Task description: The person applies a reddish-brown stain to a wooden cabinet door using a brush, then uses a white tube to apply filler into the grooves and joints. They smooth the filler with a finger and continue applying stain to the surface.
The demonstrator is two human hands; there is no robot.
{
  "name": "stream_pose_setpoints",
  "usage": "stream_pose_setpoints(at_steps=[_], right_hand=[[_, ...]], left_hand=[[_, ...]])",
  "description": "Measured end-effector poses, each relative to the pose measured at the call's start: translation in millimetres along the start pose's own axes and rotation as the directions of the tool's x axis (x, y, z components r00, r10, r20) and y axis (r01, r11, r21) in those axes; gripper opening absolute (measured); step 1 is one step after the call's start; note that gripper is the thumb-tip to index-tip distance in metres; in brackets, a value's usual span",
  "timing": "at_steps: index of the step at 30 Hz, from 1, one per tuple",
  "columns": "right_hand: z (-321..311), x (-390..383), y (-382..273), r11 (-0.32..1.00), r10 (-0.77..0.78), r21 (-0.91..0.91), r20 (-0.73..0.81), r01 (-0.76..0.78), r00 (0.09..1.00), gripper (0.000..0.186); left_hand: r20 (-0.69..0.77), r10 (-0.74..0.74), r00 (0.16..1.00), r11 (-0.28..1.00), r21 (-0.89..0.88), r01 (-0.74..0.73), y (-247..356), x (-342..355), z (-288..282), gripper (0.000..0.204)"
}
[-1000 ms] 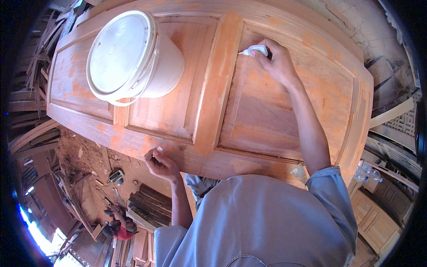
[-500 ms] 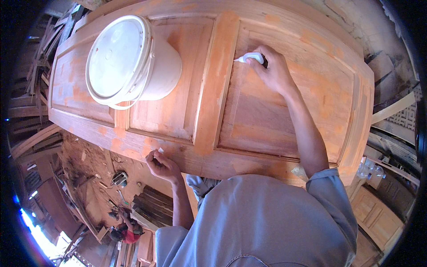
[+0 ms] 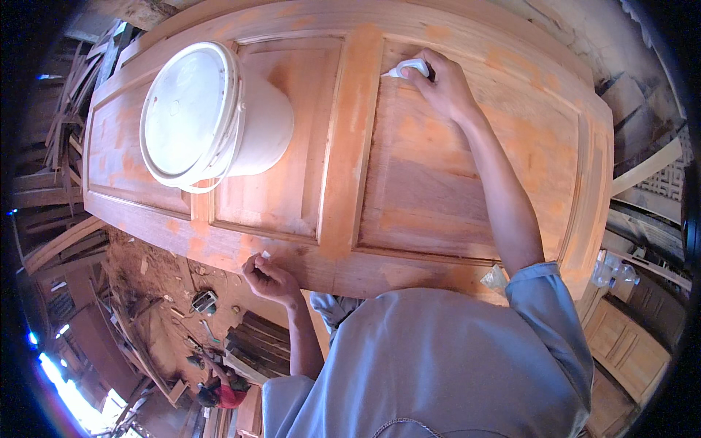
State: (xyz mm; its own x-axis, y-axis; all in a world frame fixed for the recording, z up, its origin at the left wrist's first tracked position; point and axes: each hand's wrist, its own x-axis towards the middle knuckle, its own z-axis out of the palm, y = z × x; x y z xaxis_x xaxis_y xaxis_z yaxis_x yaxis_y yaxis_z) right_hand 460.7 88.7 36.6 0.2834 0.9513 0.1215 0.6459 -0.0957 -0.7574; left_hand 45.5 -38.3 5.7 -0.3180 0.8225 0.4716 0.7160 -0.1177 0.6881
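A wooden panelled door [image 3: 349,146] with orange filler smears lies flat in front of me. My right hand [image 3: 447,86] is closed around a small white squeeze bottle [image 3: 411,68]. Its thin nozzle points left, at the far left corner of the door's right-hand recessed panel [image 3: 431,190]. By the door's near edge, my left hand [image 3: 272,280] is closed in a pinch. A small white piece [image 3: 265,255], perhaps a cap, shows at its fingertips.
A white lidded bucket [image 3: 255,131] stands on the door's left part. A clear plastic scrap [image 3: 494,278] lies at the near edge, with plastic bottles [image 3: 613,271] beyond it. Stacked timber [image 3: 257,343] and a person in red [image 3: 228,394] are down left. Another panelled door [image 3: 624,350] is lower right.
My right hand has moved the squeeze bottle farther away along the panel's left edge. My left hand keeps its pinch near the same spot. The view has shifted slightly.
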Motion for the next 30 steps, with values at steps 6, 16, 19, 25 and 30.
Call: stream_pose_setpoints(at_steps=[6, 16, 19, 25, 30], right_hand=[[2, 9, 11, 0.999, 0.03, 0.028, -0.007, -0.03, 1.0, 0.026], [3, 23, 27, 1.0, -0.03, 0.0, -0.061, 0.03, 0.998, 0.028], [4, 30, 31, 1.0, -0.024, 0.01, -0.082, 0.025, 0.996, 0.028], [2, 40, 36, 0.997, 0.046, 0.071, -0.055, -0.042, 0.997, 0.03], [1, 45, 33, 0.999, -0.017, -0.037, -0.124, 0.012, 0.992, 0.032]], left_hand=[[0.026, -0.081, 0.996, 0.997, 0.002, 0.081, 0, -2, -2, 0.018], [0.025, -0.052, 0.998, 0.999, -0.004, 0.052, -5, -3, -1, 0.018], [0.042, -0.139, 0.989, 0.99, -0.013, 0.14, -4, -3, -2, 0.018], [0.015, -0.013, 1.0, 0.999, 0.044, 0.012, 1, -1, 1, 0.021], [-0.004, -0.061, 0.998, 0.995, 0.075, 0.061, 4, 0, 1, 0.022]])
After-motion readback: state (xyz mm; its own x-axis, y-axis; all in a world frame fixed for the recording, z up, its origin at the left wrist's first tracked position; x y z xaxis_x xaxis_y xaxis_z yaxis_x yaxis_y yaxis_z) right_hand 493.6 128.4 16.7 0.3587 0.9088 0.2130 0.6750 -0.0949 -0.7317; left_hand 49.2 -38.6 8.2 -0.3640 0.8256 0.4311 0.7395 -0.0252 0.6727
